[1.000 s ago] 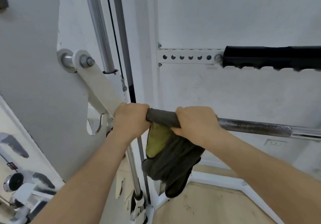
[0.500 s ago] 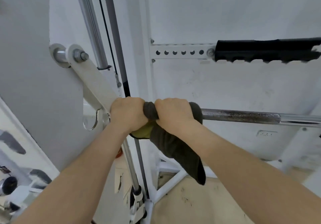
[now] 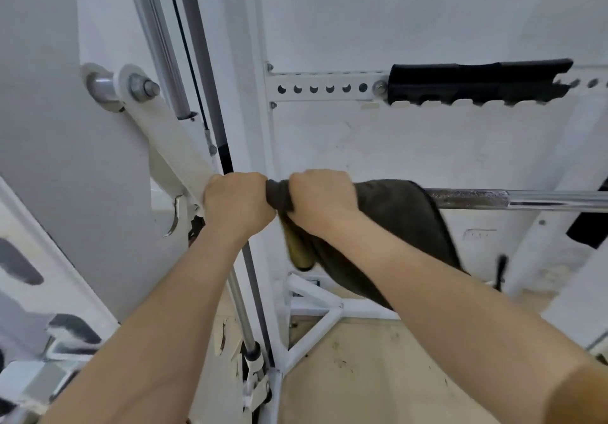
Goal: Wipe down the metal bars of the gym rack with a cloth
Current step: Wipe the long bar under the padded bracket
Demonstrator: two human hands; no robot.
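Note:
A chrome bar [image 3: 513, 199] runs level across the rack from centre to the right edge. A dark grey cloth [image 3: 398, 213] with a yellow-green underside is draped over the bar's left part and hangs below it. My right hand [image 3: 320, 201] grips the cloth around the bar. Just to its left, my left hand [image 3: 238, 204] is curled round the bar's end, touching the cloth's bunched edge. The stretch of bar under both hands and the cloth is hidden.
A white pivot arm [image 3: 164, 140] with a bolt slants down to my left hand. Vertical guide rods [image 3: 164, 45] and a black cable stand behind. A perforated white rail [image 3: 322, 87] with a black pad [image 3: 473, 82] runs above the bar. White frame legs [image 3: 316, 334] cross the floor below.
My right hand has slid left along the bar next to my left hand. The cloth has spread out over the bar to the right of my right hand.

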